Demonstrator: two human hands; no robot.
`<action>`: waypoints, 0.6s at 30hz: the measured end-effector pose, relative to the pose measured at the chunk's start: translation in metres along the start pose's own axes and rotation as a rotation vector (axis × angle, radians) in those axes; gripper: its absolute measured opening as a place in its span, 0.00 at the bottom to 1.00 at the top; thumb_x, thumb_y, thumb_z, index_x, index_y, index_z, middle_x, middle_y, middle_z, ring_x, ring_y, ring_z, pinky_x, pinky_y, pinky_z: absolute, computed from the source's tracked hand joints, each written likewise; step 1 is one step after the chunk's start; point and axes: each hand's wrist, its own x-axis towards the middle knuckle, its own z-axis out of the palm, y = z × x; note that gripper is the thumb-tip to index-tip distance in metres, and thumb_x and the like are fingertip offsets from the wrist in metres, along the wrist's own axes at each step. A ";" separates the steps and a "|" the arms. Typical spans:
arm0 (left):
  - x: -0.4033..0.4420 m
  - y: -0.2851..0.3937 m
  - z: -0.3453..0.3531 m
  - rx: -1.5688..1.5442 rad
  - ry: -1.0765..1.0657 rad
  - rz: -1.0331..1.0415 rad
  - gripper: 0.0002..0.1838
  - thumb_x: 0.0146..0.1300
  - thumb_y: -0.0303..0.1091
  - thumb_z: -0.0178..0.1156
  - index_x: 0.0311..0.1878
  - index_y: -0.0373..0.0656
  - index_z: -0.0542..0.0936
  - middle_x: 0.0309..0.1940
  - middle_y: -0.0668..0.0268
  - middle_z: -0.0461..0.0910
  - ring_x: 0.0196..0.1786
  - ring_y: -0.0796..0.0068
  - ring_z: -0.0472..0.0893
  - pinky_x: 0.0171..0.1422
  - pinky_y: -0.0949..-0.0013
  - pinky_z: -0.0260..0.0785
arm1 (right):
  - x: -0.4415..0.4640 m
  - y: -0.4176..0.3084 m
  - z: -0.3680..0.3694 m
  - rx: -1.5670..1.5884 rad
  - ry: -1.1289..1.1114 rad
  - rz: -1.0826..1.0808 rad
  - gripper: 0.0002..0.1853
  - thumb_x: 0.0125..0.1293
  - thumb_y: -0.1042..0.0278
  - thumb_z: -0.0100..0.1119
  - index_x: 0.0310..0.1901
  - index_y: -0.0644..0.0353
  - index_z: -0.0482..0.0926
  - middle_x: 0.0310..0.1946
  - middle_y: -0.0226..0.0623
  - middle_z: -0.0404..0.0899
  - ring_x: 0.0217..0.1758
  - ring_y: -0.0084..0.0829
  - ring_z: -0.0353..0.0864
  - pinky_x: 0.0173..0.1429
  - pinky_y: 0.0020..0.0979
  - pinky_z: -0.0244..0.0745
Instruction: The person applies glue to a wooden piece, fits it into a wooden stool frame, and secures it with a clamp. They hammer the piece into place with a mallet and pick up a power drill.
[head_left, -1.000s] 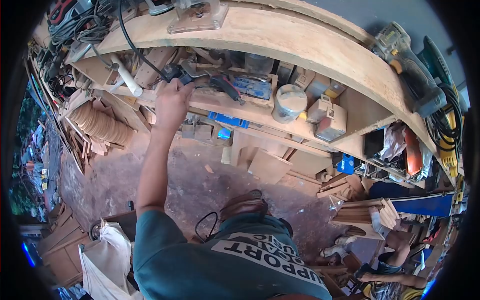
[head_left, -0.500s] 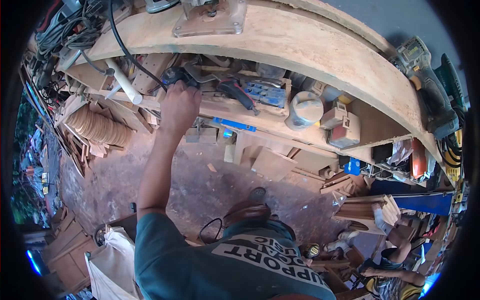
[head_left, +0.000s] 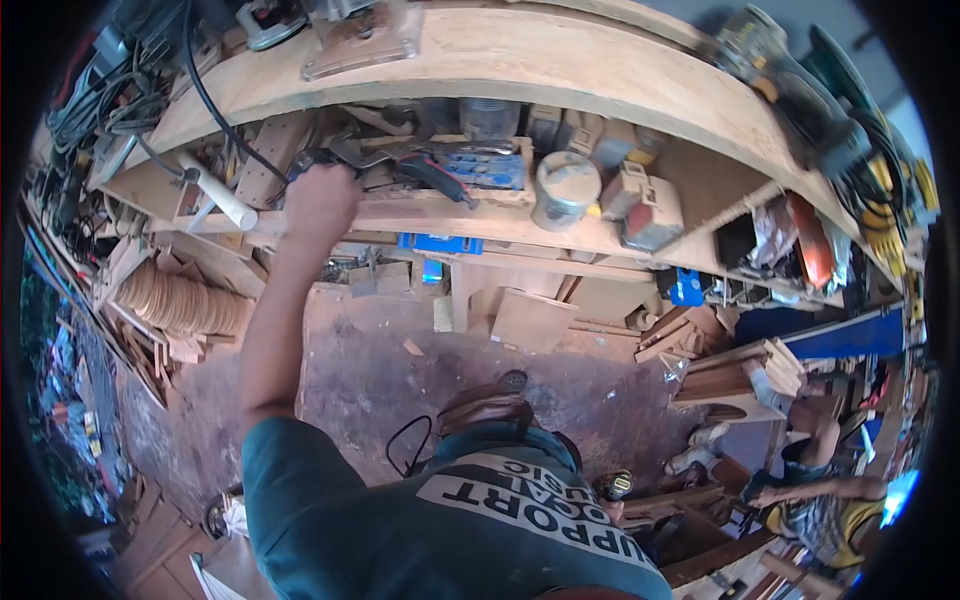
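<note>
My left hand (head_left: pixel 325 205) reaches onto the shelf under the bench top, its fingers closed over a dark corded power tool (head_left: pixel 318 160), mostly hidden by the hand. Beside it lie a black-and-red hand tool (head_left: pixel 432 175) and a blue slotted case (head_left: pixel 485 170). My right hand (head_left: pixel 614 510) shows only in part, low beside my shirt. It is closed around a yellow-and-black cordless drill (head_left: pixel 618 486), seen end-on; most of its grip is hidden.
A plunge router (head_left: pixel 362 45) stands on the curved-looking wooden bench top (head_left: pixel 500 62). A dusty tub (head_left: pixel 567 190) sits on the shelf. Wood offcuts (head_left: pixel 535 318) lean below. At lower right another person (head_left: pixel 820 500) sits near stacked boards (head_left: pixel 740 375).
My view has shifted, so the bench and shelf appear further left and somewhat higher. My left hand stays closed on the same dark tool.
</note>
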 end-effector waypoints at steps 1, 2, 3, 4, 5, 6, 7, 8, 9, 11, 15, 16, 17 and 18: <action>-0.004 -0.008 -0.003 -0.018 0.031 0.069 0.14 0.65 0.44 0.59 0.37 0.43 0.87 0.34 0.48 0.84 0.41 0.46 0.84 0.48 0.49 0.76 | -0.012 -0.006 0.011 0.089 0.040 0.068 0.17 0.53 0.58 0.64 0.37 0.63 0.83 0.38 0.49 0.86 0.46 0.45 0.86 0.50 0.42 0.78; -0.007 -0.014 -0.009 -0.048 0.049 0.120 0.14 0.64 0.42 0.60 0.36 0.41 0.86 0.34 0.48 0.84 0.41 0.46 0.84 0.49 0.49 0.76 | -0.025 -0.013 0.023 0.176 0.076 0.134 0.17 0.53 0.57 0.63 0.38 0.62 0.83 0.39 0.49 0.86 0.47 0.45 0.86 0.52 0.41 0.78; -0.014 -0.019 -0.019 -0.075 0.062 0.167 0.14 0.64 0.41 0.60 0.35 0.39 0.85 0.35 0.48 0.84 0.42 0.46 0.84 0.50 0.50 0.76 | -0.041 -0.018 0.036 0.257 0.108 0.198 0.18 0.53 0.57 0.63 0.39 0.61 0.84 0.40 0.50 0.85 0.48 0.45 0.86 0.55 0.41 0.78; -0.021 -0.025 -0.026 -0.100 0.074 0.210 0.14 0.64 0.40 0.60 0.35 0.37 0.84 0.36 0.48 0.84 0.43 0.46 0.83 0.50 0.50 0.76 | -0.056 -0.023 0.052 0.315 0.135 0.181 0.18 0.53 0.57 0.63 0.40 0.61 0.84 0.40 0.50 0.85 0.48 0.46 0.85 0.55 0.40 0.78; -0.020 -0.034 -0.030 -0.165 0.146 0.206 0.13 0.65 0.38 0.59 0.34 0.37 0.84 0.36 0.47 0.83 0.42 0.44 0.83 0.49 0.49 0.76 | -0.067 -0.032 0.068 0.374 0.165 0.157 0.18 0.53 0.57 0.63 0.41 0.60 0.84 0.40 0.49 0.85 0.49 0.46 0.85 0.56 0.40 0.78; -0.015 -0.047 -0.028 -0.140 0.193 0.168 0.13 0.66 0.38 0.59 0.35 0.37 0.84 0.36 0.48 0.84 0.42 0.43 0.83 0.49 0.49 0.75 | -0.077 -0.038 0.080 0.426 0.191 0.134 0.18 0.53 0.56 0.63 0.42 0.60 0.84 0.40 0.49 0.86 0.49 0.46 0.85 0.56 0.39 0.77; -0.007 -0.061 -0.026 -0.113 0.238 0.129 0.13 0.66 0.38 0.59 0.35 0.38 0.84 0.36 0.48 0.84 0.42 0.43 0.83 0.49 0.48 0.75 | -0.087 -0.045 0.091 0.478 0.216 0.109 0.19 0.53 0.56 0.63 0.43 0.59 0.84 0.40 0.48 0.86 0.50 0.46 0.85 0.57 0.39 0.77; -0.001 -0.075 -0.025 -0.083 0.286 0.090 0.12 0.67 0.37 0.58 0.35 0.38 0.84 0.37 0.49 0.84 0.41 0.43 0.82 0.49 0.48 0.75 | -0.097 -0.052 0.101 0.511 0.224 0.110 0.18 0.53 0.57 0.63 0.43 0.59 0.84 0.40 0.48 0.85 0.50 0.45 0.85 0.57 0.39 0.77; -0.003 -0.084 -0.029 -0.036 0.290 0.163 0.12 0.67 0.38 0.59 0.37 0.38 0.84 0.36 0.48 0.84 0.41 0.43 0.83 0.47 0.50 0.75 | -0.105 -0.063 0.105 0.524 0.213 0.117 0.18 0.54 0.57 0.62 0.43 0.59 0.84 0.40 0.47 0.85 0.50 0.45 0.85 0.57 0.39 0.77; -0.020 -0.083 -0.035 -0.301 0.207 0.301 0.11 0.67 0.36 0.59 0.39 0.37 0.83 0.32 0.51 0.83 0.37 0.52 0.83 0.44 0.56 0.74 | -0.116 -0.084 0.109 0.540 0.185 0.128 0.18 0.54 0.57 0.62 0.44 0.58 0.83 0.40 0.46 0.85 0.49 0.44 0.85 0.57 0.38 0.77; -0.092 -0.081 -0.040 -0.736 -0.003 0.434 0.10 0.68 0.34 0.59 0.41 0.36 0.82 0.27 0.61 0.82 0.30 0.71 0.80 0.39 0.66 0.71 | -0.136 -0.120 0.098 0.526 0.112 0.099 0.18 0.55 0.58 0.62 0.45 0.57 0.83 0.40 0.44 0.85 0.49 0.43 0.85 0.56 0.38 0.78; -0.110 -0.091 -0.045 -0.748 -0.074 0.413 0.10 0.68 0.35 0.59 0.42 0.37 0.84 0.27 0.61 0.82 0.30 0.71 0.80 0.39 0.67 0.71 | -0.138 -0.129 0.095 0.524 0.104 0.087 0.18 0.55 0.59 0.62 0.46 0.57 0.83 0.40 0.44 0.85 0.49 0.42 0.85 0.56 0.38 0.78; -0.116 -0.101 -0.048 -0.758 -0.141 0.394 0.11 0.69 0.35 0.60 0.44 0.38 0.85 0.28 0.61 0.83 0.30 0.72 0.80 0.39 0.67 0.71 | -0.140 -0.139 0.092 0.527 0.101 0.075 0.18 0.56 0.59 0.62 0.46 0.57 0.83 0.40 0.43 0.85 0.49 0.42 0.85 0.56 0.38 0.78; -0.115 -0.120 -0.047 -0.735 -0.059 0.285 0.11 0.69 0.36 0.60 0.43 0.37 0.85 0.27 0.62 0.83 0.30 0.73 0.79 0.38 0.68 0.71 | -0.145 -0.149 0.088 0.521 0.095 0.064 0.18 0.56 0.59 0.62 0.46 0.57 0.82 0.40 0.43 0.85 0.49 0.42 0.85 0.56 0.38 0.78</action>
